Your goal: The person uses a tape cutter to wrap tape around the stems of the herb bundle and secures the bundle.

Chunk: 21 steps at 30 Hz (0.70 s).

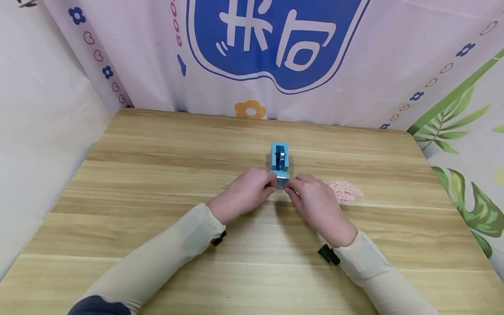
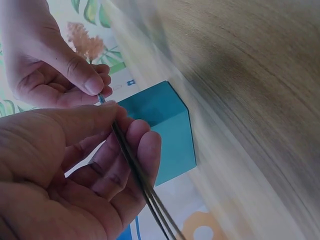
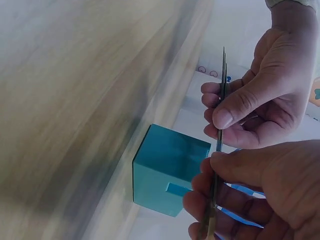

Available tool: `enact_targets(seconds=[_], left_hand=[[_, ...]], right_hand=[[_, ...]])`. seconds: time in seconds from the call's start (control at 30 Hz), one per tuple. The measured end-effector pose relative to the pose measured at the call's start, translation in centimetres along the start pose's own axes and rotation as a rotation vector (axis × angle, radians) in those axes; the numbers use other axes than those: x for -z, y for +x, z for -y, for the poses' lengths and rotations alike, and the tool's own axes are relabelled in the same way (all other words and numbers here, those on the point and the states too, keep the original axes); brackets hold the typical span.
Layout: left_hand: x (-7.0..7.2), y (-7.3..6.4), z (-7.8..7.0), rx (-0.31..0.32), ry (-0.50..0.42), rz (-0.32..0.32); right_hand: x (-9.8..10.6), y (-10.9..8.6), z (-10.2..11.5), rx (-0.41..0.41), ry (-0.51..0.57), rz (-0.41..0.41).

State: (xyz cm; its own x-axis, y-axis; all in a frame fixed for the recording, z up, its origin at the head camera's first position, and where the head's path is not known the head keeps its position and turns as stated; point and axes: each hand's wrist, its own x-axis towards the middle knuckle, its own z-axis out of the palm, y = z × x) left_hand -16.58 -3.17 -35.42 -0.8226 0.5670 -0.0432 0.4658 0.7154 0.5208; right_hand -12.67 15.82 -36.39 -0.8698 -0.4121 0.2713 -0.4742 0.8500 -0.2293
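Observation:
A small teal box with a dark slot on top stands on the wooden table. Just in front of it my two hands meet. My left hand pinches a thin metal tool, like tweezers, between thumb and curled fingers. My right hand pinches the same tool at its other end. A tiny blue piece shows on the tool between the two thumbs. Both wrist views show the teal box right behind the fingers, apart from them.
A small heap of pink granules lies on the table just right of my right hand. Printed cloth hangs along the table's far edge and both sides. Bare wood stretches to the left and towards me.

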Motion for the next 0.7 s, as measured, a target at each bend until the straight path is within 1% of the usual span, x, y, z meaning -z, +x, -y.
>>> enact_targets(seconds=[0.2, 0.5, 0.7], left_hand=[[-0.07, 0.11, 0.04, -0.005, 0.026, -0.002], [0.01, 0.27, 0.07, 0.019, 0.001, -0.012], [0.06, 0.39, 0.09, 0.017, 0.001, -0.021]], right_hand=[[-0.26, 0.05, -0.10, 0.007, -0.004, -0.019], [-0.22, 0.36, -0.03, -0.002, -0.007, 0.013], [-0.18, 0.52, -0.18, -0.021, 0.020, 0.006]])
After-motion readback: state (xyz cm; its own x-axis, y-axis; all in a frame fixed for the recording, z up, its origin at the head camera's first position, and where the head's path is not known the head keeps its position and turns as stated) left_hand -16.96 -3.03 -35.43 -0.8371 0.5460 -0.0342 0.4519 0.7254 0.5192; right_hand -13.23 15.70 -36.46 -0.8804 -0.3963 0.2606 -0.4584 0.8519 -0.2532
